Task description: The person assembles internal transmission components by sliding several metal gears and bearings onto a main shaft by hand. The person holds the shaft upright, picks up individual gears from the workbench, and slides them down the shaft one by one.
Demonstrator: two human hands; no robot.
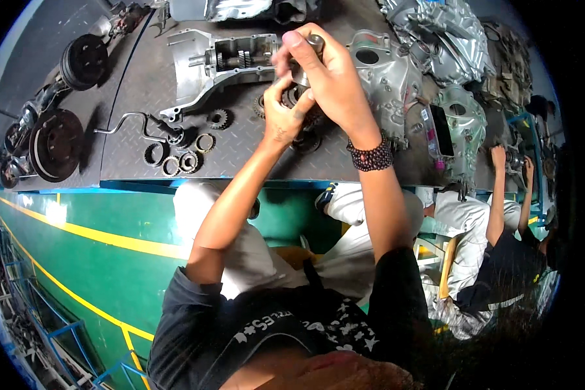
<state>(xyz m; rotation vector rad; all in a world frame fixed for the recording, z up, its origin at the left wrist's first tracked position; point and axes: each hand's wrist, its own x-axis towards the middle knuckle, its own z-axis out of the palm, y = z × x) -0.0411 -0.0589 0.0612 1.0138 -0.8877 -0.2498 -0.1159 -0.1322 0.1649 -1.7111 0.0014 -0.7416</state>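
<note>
Above the bench, my right hand (338, 88) curls around a shiny round metal part (301, 75), its thumb pointing up and away. The part's exact kind is mostly hidden by my fingers. My left hand (285, 118) pinches at the lower end of the same part from the near side. Beneath and behind my hands sit dark toothed gears (307, 142), partly covered. Just beyond stands an open silver gearbox housing (195, 71) with a gear shaft (242, 59) lying inside it.
Left of my hands lie a small gear (220, 119), several synchronizer rings (205, 143) and a bent crank-shaped rod (133, 116). Brake drums (55, 144) stand far left. More castings (387, 75) and a phone (441, 130) are right. A co-worker's hands (498, 158) handle parts farther right.
</note>
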